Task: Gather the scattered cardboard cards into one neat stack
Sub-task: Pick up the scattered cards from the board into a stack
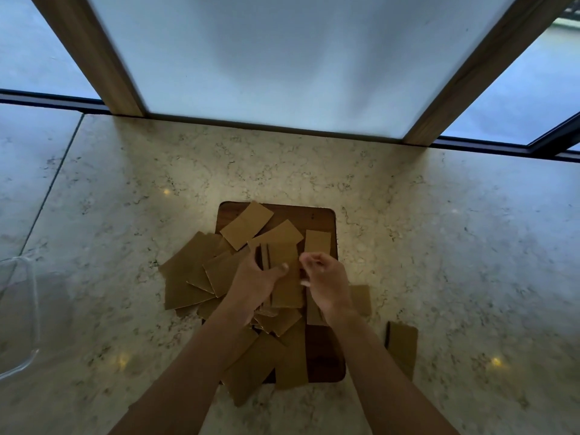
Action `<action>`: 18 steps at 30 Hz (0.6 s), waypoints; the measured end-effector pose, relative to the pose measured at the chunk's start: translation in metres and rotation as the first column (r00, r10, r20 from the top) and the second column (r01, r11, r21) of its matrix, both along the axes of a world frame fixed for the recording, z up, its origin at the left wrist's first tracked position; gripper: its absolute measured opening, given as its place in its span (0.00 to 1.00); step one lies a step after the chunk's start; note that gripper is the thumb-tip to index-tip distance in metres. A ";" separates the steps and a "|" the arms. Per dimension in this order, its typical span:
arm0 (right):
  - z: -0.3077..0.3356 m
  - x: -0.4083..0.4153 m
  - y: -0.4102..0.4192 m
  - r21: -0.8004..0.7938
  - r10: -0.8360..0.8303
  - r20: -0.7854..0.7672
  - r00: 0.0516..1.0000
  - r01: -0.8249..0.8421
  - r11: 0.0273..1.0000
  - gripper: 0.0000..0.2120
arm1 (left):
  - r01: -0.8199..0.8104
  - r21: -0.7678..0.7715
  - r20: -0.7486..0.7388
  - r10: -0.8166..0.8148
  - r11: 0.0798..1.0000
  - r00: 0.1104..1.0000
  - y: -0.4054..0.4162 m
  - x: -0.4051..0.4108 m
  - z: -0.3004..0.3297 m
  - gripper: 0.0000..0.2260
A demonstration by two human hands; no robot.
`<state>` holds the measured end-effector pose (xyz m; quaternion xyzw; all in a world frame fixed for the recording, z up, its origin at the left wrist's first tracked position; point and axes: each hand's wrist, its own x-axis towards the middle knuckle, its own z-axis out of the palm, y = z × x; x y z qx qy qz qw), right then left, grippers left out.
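Several brown cardboard cards lie scattered over a dark wooden board [323,216] and the marble counter around it. My left hand [255,277] grips a small bunch of cards [284,277] held upright above the board, thumb across the front. My right hand [324,277] is beside that bunch with its fingers curled near the right edge; whether it pinches a card I cannot tell. Loose cards lie at the left [188,271], at the board's far end [246,224], near my forearms [254,368], and one apart at the right [403,343].
A clear plastic container [18,318] stands at the counter's left edge. A frosted glass panel in a wooden frame [470,76] rises behind the counter [470,230]. Window glass shows on both sides.
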<state>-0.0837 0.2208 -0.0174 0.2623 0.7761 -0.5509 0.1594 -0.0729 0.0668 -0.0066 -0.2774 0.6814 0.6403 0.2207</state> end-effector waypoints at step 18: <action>0.013 -0.015 -0.024 0.037 0.105 -0.010 0.994 -0.104 0.994 0.10 | -0.072 0.232 0.017 0.070 0.970 0.997 -0.018 0.001 0.009 0.29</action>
